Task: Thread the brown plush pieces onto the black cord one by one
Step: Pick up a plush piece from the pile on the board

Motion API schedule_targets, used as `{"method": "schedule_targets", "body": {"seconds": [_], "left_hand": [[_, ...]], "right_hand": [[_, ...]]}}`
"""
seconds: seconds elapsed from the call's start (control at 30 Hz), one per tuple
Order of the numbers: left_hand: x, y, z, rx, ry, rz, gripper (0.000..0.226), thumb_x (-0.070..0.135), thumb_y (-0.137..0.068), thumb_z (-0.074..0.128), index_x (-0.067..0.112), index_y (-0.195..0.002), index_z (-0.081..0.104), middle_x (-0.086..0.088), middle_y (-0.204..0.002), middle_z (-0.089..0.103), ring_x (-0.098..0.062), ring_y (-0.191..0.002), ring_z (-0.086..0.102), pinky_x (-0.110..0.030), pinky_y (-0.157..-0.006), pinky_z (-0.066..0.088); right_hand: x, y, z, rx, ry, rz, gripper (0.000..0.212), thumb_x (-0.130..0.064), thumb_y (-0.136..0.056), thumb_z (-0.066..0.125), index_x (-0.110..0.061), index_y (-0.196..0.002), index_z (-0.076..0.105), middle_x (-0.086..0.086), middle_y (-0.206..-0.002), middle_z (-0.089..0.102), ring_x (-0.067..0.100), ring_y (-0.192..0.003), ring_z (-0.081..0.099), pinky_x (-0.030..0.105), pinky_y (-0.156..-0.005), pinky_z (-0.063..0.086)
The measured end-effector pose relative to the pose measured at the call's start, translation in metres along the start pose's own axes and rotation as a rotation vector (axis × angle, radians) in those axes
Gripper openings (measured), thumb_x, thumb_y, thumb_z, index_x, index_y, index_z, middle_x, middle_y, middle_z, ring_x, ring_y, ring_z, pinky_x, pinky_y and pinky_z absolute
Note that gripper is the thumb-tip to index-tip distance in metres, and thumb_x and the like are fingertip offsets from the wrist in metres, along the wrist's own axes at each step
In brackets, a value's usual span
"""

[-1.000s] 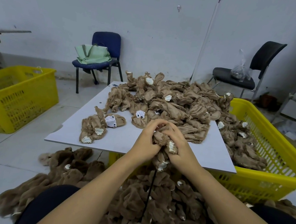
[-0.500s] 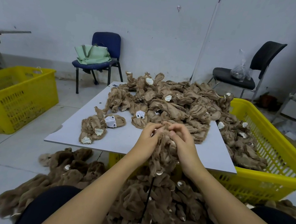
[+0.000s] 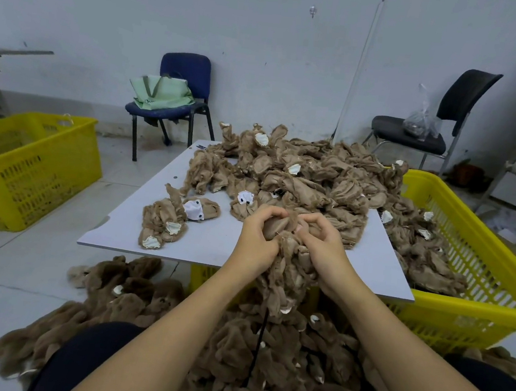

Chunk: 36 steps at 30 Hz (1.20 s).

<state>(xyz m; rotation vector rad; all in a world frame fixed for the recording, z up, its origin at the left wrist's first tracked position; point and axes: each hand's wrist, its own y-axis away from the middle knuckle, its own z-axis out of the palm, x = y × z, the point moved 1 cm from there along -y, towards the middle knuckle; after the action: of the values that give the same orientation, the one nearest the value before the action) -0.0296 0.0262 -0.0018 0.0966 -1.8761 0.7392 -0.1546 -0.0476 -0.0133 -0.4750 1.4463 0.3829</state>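
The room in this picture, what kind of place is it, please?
Probably a small toy-making workshop: a heap of brown plush pieces on a white board, yellow crates, bare walls and plain chairs.

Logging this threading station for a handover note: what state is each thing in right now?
left hand: gripping the held plush piece
right hand: gripping the same piece
held plush piece: bunched, hanging between the hands
black cord: hanging below it
table pile: loose, unthreaded
right yellow crate: holds plush pieces
left yellow crate: contents hidden
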Motion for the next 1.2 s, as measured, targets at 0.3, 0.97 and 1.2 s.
{"method": "schedule_targets", "body": {"seconds": [0.3,0.97,1.2], "left_hand": [[-0.009,0.002,0.007,-0.071,-0.04,0.101,0.052,-0.018,-0.08,0.063,0.018,-0.118,0.062,0.011,-0.119,0.057,-0.001,-0.115,0.055,-0.012,-0.094,0.044],[-0.003,0.002,-0.001,-0.048,-0.06,0.021,0.055,-0.02,-0.074,0.065,0.015,-0.117,0.064,0.006,-0.118,0.063,0.0,-0.112,0.058,-0.011,-0.088,0.047],[0.009,0.004,-0.003,0.031,-0.022,0.149,0.046,-0.025,-0.069,0.057,0.007,-0.101,0.067,0.0,-0.106,0.058,-0.01,-0.104,0.059,-0.025,-0.089,0.053]], "right_hand": [[-0.007,-0.004,-0.001,0.065,-0.009,0.055,0.027,0.013,-0.089,0.057,-0.013,-0.095,0.063,0.024,-0.097,0.069,0.027,-0.08,0.068,0.039,-0.072,0.055],[-0.007,-0.001,0.003,-0.009,-0.077,0.107,0.049,0.019,-0.086,0.051,-0.018,-0.111,0.072,0.006,-0.097,0.079,0.02,-0.09,0.076,0.03,-0.07,0.061],[-0.009,0.001,0.004,-0.021,-0.13,0.107,0.042,0.018,-0.089,0.048,-0.008,-0.107,0.074,0.016,-0.097,0.077,0.027,-0.089,0.076,0.03,-0.067,0.061]]}}
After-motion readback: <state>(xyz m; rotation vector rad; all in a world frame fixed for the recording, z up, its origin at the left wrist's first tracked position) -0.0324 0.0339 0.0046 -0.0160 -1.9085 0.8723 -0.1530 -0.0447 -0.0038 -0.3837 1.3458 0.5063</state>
